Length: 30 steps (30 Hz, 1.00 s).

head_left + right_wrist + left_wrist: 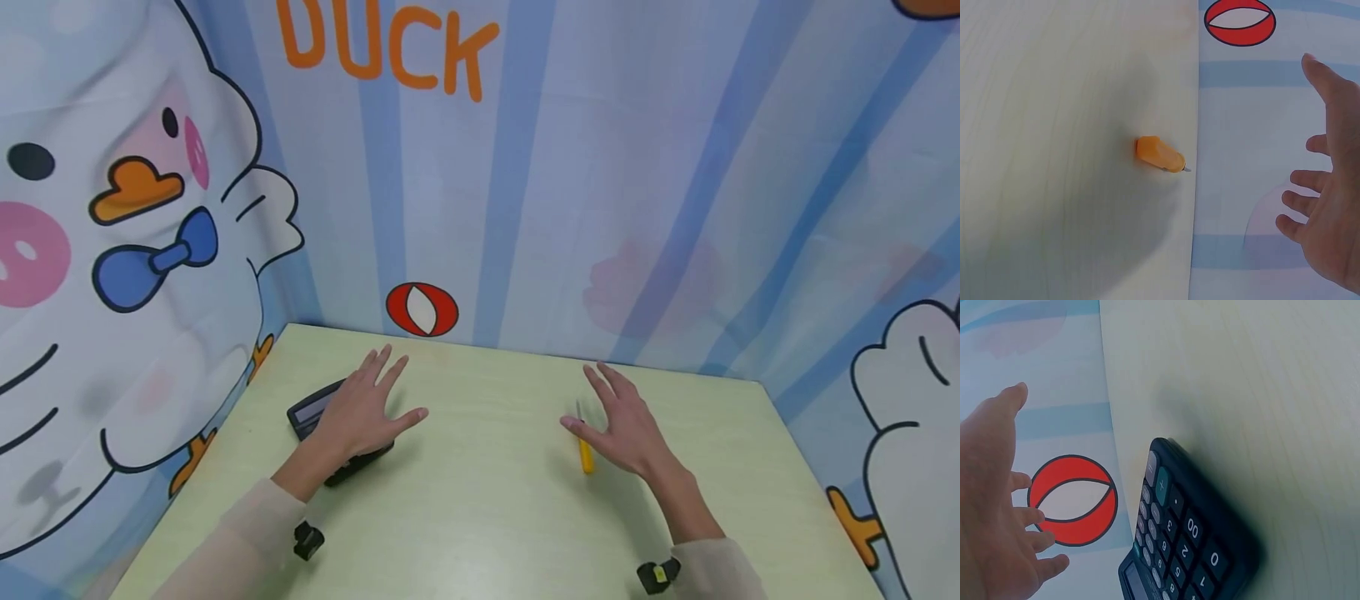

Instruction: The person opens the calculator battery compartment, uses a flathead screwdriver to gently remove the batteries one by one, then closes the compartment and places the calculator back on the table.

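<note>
Backdrop (457, 183) — bears "DUCK" in orange capitals. Calculator (1200, 519) — keys marked 0, 00, 1, 2, 3, 5, 6 and +; some smaller markings illegible.

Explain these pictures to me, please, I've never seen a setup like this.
There's no robot, just a person's left hand and right hand, both bare. The widest picture comes from a camera on the head, looking forward and down; the others come from small black cameras on each wrist. On the pale table lie a black calculator, by the left hand, and a small yellow-handled tool, by the right. Both hands are open, holding nothing. Behind hangs a duck-printed cloth.
</note>
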Tool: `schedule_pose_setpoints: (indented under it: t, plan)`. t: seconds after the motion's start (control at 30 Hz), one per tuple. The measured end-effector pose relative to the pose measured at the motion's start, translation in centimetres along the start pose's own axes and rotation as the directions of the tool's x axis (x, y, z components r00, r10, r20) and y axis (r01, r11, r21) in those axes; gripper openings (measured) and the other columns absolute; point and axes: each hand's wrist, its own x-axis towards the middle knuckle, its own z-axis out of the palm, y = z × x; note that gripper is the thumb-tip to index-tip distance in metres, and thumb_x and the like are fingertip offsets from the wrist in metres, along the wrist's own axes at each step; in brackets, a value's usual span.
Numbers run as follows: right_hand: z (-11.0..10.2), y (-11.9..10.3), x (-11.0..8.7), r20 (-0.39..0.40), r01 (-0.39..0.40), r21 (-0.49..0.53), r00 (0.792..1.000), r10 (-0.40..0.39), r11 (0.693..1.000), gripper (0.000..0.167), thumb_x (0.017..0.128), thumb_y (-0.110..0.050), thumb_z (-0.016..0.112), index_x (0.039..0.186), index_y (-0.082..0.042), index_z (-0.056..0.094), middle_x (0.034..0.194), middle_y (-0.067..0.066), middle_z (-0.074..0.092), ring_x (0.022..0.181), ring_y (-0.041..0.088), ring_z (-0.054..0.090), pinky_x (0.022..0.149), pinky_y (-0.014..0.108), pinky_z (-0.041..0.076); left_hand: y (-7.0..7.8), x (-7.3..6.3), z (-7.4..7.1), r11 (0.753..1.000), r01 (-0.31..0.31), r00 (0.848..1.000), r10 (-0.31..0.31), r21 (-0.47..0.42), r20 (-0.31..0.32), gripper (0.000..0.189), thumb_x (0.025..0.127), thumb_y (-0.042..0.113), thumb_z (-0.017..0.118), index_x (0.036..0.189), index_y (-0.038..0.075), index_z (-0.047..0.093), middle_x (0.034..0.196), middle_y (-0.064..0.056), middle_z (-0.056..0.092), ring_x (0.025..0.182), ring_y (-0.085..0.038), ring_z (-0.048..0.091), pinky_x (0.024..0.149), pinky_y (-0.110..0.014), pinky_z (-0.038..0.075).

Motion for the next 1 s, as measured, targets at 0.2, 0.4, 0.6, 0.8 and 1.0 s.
schedule_pose_setpoints:
  t: [0.2, 0.4, 0.6, 0.8, 1.0]
  plan:
    - [0.3, -0.2, 0.1, 0.011, -0.016, 0.019, 1.0, 0.016, 1.0, 0.091, 0.098, -0.055, 0.068, 0.168, -0.012, 0.03, 0.171, 0.021, 0.026, 0.154, 0.048, 0.028, 0.115, 0.074, 0.032, -0.2, -0.2, -0.5, 1.0, 0.001, 1.0, -0.001, -0.009, -0.001, 0.097, 0.096, 0.073, 0.057, 0.168, 0.013, 0.033, 0.176, -0.017, 0.018, 0.16, -0.043, 0.017, 0.124, -0.065, 0.026]
    - [0.7, -0.2, 0.1, 0.006, -0.001, 0.039, 1.0, 0.0, 0.999, 0.09, 0.099, -0.055, 0.068, 0.168, -0.01, 0.031, 0.171, 0.021, 0.027, 0.154, 0.047, 0.029, 0.113, 0.074, 0.034, -0.3, -0.2, -0.9, 1.0, 0.011, 1.0, -0.011, -0.008, 0.001, 0.097, 0.096, 0.072, 0.058, 0.168, 0.012, 0.031, 0.176, -0.018, 0.016, 0.16, -0.044, 0.016, 0.124, -0.065, 0.025]
    - [1.0, -0.3, 0.1, 0.011, 0.0, 0.068, 1.0, -0.001, 0.998, 0.091, 0.098, -0.054, 0.07, 0.168, -0.011, 0.031, 0.171, 0.02, 0.027, 0.154, 0.046, 0.028, 0.114, 0.073, 0.034, -0.5, -0.1, -0.8, 1.0, 0.02, 1.0, -0.02, -0.003, -0.003, 0.097, 0.096, 0.07, 0.06, 0.168, 0.012, 0.032, 0.175, -0.019, 0.018, 0.159, -0.045, 0.018, 0.123, -0.066, 0.026]
    - [1.3, -0.5, 0.4, 0.018, 0.004, 0.087, 1.0, -0.005, 0.996, 0.092, 0.098, -0.054, 0.071, 0.168, -0.011, 0.031, 0.171, 0.019, 0.027, 0.155, 0.045, 0.028, 0.115, 0.072, 0.034, -0.8, -0.3, -0.7, 1.0, 0.022, 1.0, -0.023, -0.02, -0.02, 0.096, 0.096, 0.072, 0.058, 0.168, 0.013, 0.032, 0.175, -0.018, 0.02, 0.159, -0.043, 0.022, 0.118, -0.067, 0.035]
    - [1.3, -0.8, 0.7, 0.016, 0.014, 0.099, 1.0, -0.015, 0.995, 0.092, 0.097, -0.056, 0.071, 0.168, -0.014, 0.031, 0.171, 0.017, 0.028, 0.155, 0.043, 0.028, 0.116, 0.071, 0.035, -1.3, -0.8, -1.0, 0.999, 0.03, 0.998, -0.031, -0.031, -0.049, 0.09, 0.1, 0.065, 0.057, 0.168, 0.012, 0.032, 0.174, -0.019, 0.021, 0.159, -0.043, 0.022, 0.109, -0.065, 0.047]
